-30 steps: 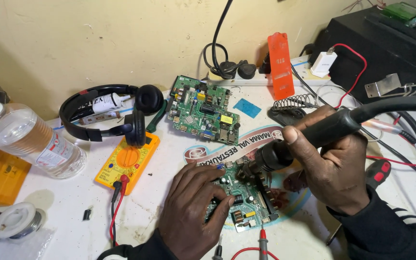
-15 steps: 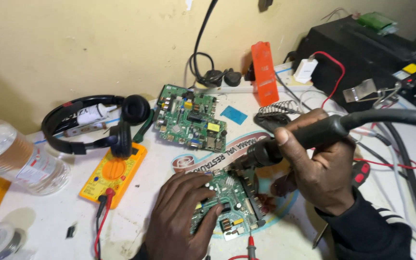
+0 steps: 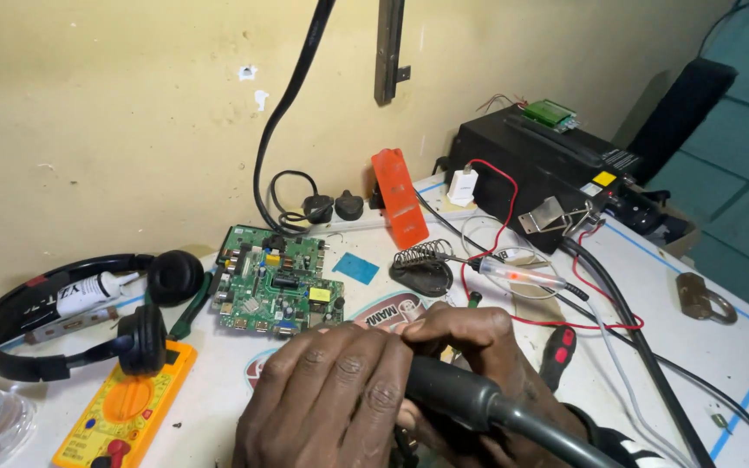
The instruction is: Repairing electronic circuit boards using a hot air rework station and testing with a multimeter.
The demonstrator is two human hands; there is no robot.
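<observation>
Cluttered white workbench (image 3: 721,364) against a yellow wall; right hand (image 3: 487,364) clamped round a black hot-air handle (image 3: 461,400), left hand (image 3: 331,394) curled over its nozzle, touching it; heat there could burn fingers, or scorch the green circuit board (image 3: 272,290) nearby.

Circuit board (image 3: 272,290) lies between headphones (image 3: 145,308) and stand (image 3: 422,269), probably behind both hands (image 3: 331,390).

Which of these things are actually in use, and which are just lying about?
In use: left hand, right hand, black hot-air wand gripped in the right hand.

Lying about: green board, headphones, yellow multimeter, orange case, padlock, red screwdriver.
</observation>
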